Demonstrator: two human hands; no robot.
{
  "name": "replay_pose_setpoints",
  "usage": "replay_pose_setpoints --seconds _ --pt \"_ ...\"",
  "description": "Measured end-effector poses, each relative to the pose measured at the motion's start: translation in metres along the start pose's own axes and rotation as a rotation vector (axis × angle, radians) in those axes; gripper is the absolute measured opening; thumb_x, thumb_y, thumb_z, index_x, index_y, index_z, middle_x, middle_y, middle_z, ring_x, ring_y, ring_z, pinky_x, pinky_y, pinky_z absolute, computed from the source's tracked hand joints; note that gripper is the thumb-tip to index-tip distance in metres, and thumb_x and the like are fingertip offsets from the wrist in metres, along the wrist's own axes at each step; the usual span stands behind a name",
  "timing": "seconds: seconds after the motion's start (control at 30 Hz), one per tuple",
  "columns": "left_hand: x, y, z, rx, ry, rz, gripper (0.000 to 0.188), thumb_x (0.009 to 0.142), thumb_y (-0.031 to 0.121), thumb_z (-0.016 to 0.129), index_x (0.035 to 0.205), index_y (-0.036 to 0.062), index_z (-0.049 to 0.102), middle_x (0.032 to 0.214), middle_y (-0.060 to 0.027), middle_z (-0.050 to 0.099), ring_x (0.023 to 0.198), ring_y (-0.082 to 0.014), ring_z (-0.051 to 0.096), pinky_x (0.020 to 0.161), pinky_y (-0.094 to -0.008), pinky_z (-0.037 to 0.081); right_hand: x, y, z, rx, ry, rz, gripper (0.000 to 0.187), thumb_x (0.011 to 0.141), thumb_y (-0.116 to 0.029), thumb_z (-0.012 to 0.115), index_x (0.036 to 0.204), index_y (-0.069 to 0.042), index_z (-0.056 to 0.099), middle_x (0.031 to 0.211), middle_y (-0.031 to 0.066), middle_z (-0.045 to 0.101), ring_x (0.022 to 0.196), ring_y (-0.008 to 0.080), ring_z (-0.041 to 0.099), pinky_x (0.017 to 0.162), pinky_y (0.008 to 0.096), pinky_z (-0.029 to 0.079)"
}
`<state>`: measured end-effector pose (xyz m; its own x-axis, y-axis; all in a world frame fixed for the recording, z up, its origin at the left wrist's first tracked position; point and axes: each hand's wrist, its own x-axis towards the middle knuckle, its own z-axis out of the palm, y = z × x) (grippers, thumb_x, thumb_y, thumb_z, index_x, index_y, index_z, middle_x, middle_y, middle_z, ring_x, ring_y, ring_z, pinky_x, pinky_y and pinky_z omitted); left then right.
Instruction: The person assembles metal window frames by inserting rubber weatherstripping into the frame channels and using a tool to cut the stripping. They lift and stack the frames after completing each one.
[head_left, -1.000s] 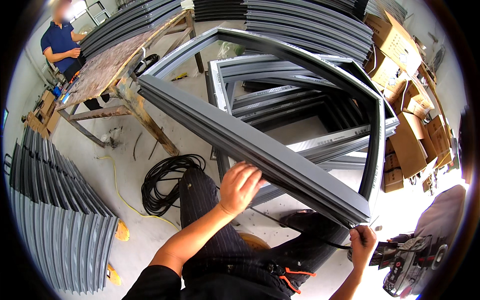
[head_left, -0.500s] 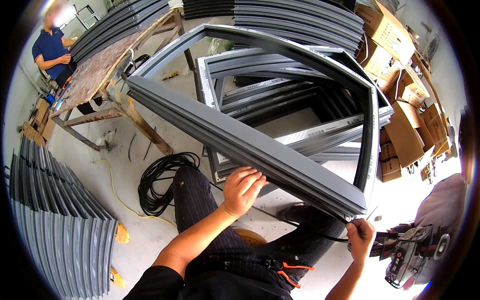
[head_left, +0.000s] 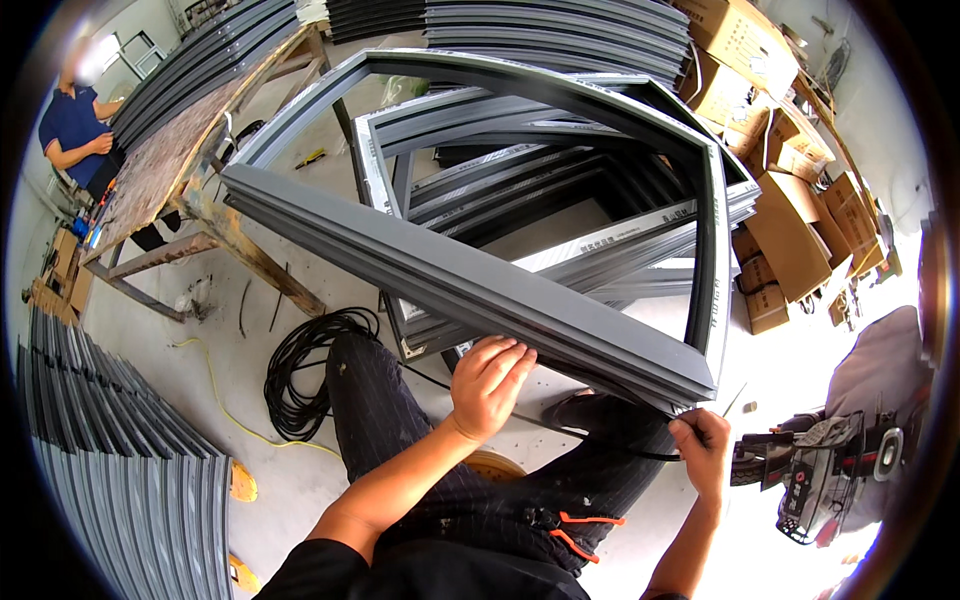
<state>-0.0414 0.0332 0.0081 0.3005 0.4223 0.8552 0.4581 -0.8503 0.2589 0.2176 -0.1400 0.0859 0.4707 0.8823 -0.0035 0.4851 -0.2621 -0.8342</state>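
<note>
A grey window frame (head_left: 470, 262) with a curved far side stands tilted across my knees, its thick near bar sloping down to the right. My left hand (head_left: 487, 388) is closed on the lower edge of that bar near its middle, fingertips over the edge and thumb hidden. At the bar's right-hand corner, my right hand (head_left: 703, 446) pinches a thin black strip (head_left: 652, 456), apparently rubber seal. The strip runs along the bar's underside, partly hidden by the frame and my leg.
More frames (head_left: 640, 225) are stacked behind. A coil of black strip (head_left: 300, 375) lies on the floor at left, near grey profiles (head_left: 130, 500). A workbench (head_left: 190, 170) with a person beside it stands far left. Cardboard boxes (head_left: 790, 235) and a scooter (head_left: 830, 470) are at right.
The view has shifted, so most of the scene sits further left. My left hand has slid slightly right along the bar. My right hand still pinches the strip, whose visible loop looks shorter.
</note>
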Motion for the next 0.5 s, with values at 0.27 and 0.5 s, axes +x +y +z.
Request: replay_pose_setpoints --seconds 0.27,0.5 --pt "-0.009 0.027 0.026 -0.085 0.04 0.02 0.028 0.068 0.001 0.076 0.095 0.0059 0.072 0.102 -0.0025 0.065 0.095 -0.0219 0.061 0.083 -0.0368 0.053 0.0 -0.01 -0.003 -0.007 -0.046 -0.027 0.01 0.078 -0.003 0.07 0.076 0.004 0.064 0.061 0.0042 0.057 0.051 0.0089 0.05 0.048 0.0248 0.038" --pt "-0.008 0.017 0.02 -0.097 0.032 0.045 0.016 0.072 0.005 0.073 0.089 0.0053 0.072 0.099 -0.003 0.065 0.094 -0.0209 0.061 0.079 -0.0361 0.054 0.001 -0.015 -0.001 -0.01 -0.044 0.019 0.011 0.076 -0.002 0.071 0.078 0.005 0.063 0.064 0.0056 0.056 0.058 0.0097 0.053 0.053 0.0251 0.041"
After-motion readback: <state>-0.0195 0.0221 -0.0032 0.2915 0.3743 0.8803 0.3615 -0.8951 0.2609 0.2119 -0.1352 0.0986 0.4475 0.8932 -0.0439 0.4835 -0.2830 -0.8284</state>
